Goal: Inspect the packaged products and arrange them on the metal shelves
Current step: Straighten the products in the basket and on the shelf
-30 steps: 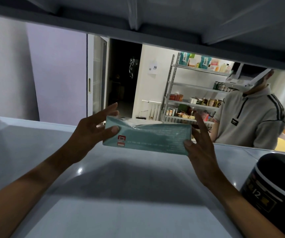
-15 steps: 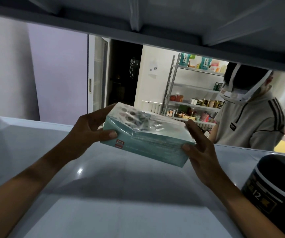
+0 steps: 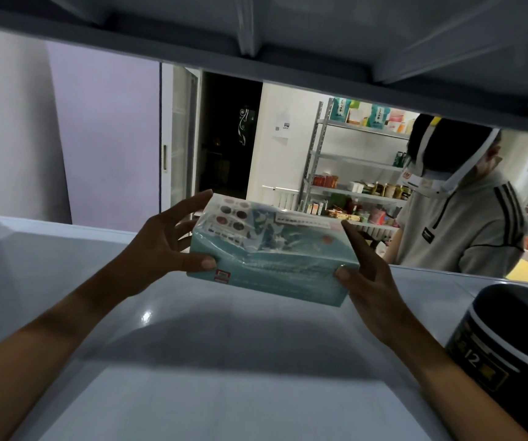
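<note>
A pale grey metal shelf (image 3: 74, 272) fills the lower view, its flat deck glossy, with the underside of a second grey metal shelf board (image 3: 288, 23) spanning the top. At the right edge of the deck stands a black cylindrical container with a white band and gold "12" print (image 3: 511, 354). Beyond the shelf, another person in a grey top with black stripes (image 3: 466, 230) stands at the far right, in front of a distant metal rack stocked with small goods (image 3: 351, 173).

Both bare forearms reach forward from the bottom corners and meet over the middle of the deck. Between them is a teal rectangular box wrapped in clear plastic film (image 3: 272, 262), held in the air above the shelf surface, tilted so its printed top face shows and its right end sits lower. The left hand (image 3: 164, 253) grips the box's left end, thumb pressed on the near face, fingers spread behind the far edge. The right hand (image 3: 370, 281) grips the right end, thumb on the near face, index finger lying along the top corner
</note>
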